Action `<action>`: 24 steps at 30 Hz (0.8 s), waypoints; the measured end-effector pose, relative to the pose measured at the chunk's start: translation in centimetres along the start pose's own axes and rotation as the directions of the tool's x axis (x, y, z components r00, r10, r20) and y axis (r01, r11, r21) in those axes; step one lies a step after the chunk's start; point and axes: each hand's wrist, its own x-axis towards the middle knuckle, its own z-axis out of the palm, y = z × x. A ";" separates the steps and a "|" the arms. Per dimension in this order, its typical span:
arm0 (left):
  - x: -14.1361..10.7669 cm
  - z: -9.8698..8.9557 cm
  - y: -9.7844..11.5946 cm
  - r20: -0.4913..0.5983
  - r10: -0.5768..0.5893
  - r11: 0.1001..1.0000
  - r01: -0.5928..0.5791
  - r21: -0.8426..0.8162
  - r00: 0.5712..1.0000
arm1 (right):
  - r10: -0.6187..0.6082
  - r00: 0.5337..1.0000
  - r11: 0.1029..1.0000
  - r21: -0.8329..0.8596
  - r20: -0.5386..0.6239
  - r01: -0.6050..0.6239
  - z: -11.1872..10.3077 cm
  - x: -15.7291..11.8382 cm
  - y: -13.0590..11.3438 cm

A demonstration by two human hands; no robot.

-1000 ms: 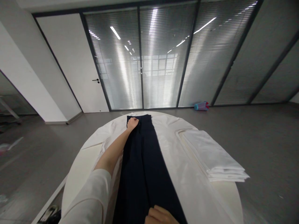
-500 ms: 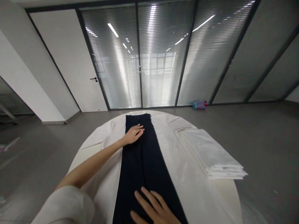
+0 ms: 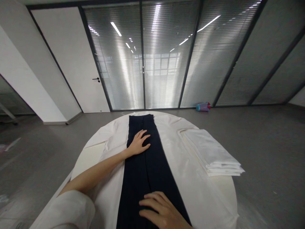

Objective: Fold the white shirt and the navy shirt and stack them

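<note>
Dark navy trousers [image 3: 156,162] lie lengthwise on a white cloth, waistband at the far end and a seam or gap line running down the middle. My left hand [image 3: 138,143] rests flat on them below the waistband, fingers spread. Closer to me, my right hand [image 3: 162,210] is over the lower part of the trousers, its fingers slightly bent and apart, pointing left. Neither hand grips anything. The near end of the trousers runs out of view.
White cloth [image 3: 186,178] covers much of a round table [image 3: 226,189]. A folded stack of white fabric [image 3: 212,149] sits at its right edge. On the floor by the glass wall lies a blue and pink basket-like object [image 3: 203,107]. A closed door [image 3: 71,57] stands back left.
My left hand has slid slightly toward me, its fingers spreading wider. My right hand has turned so its fingers point left and bend more. The view has shifted slightly.
</note>
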 end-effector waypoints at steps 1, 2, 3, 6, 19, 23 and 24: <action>-0.1 -0.2 0.3 -0.080 -0.066 0.998 0.068 0.017 0.995 | 0.083 0.997 0.993 0.089 0.000 -0.083 -0.6 0.0 -0.2; -0.3 -0.5 0.6 -0.122 -0.141 0.989 0.144 0.017 0.983 | 0.172 0.985 0.973 0.157 0.008 -0.171 -1.0 0.0 -0.3; -0.5 -0.8 0.9 -0.110 -0.217 0.976 0.218 -0.001 0.970 | 0.246 0.969 0.948 0.203 0.029 -0.247 -1.3 -0.1 -0.4; -1.2 -1.8 1.8 0.144 -0.266 0.953 0.283 -0.111 0.953 | 0.287 0.947 0.922 0.227 0.148 -0.315 -1.2 -0.6 -0.6; -5.0 -4.1 1.5 0.267 0.277 0.916 -0.170 -0.365 0.923 | 0.186 0.967 0.933 0.278 0.174 -0.229 -3.8 0.2 -1.8; -4.9 -3.9 2.0 0.246 0.290 0.911 -0.188 -0.366 0.925 | 0.155 0.982 0.964 0.203 0.104 -0.174 -3.1 0.4 -1.6; -4.9 -3.9 2.0 0.237 0.294 0.909 -0.195 -0.367 0.926 | 0.164 0.984 0.962 0.206 0.075 -0.177 -3.1 0.5 -1.7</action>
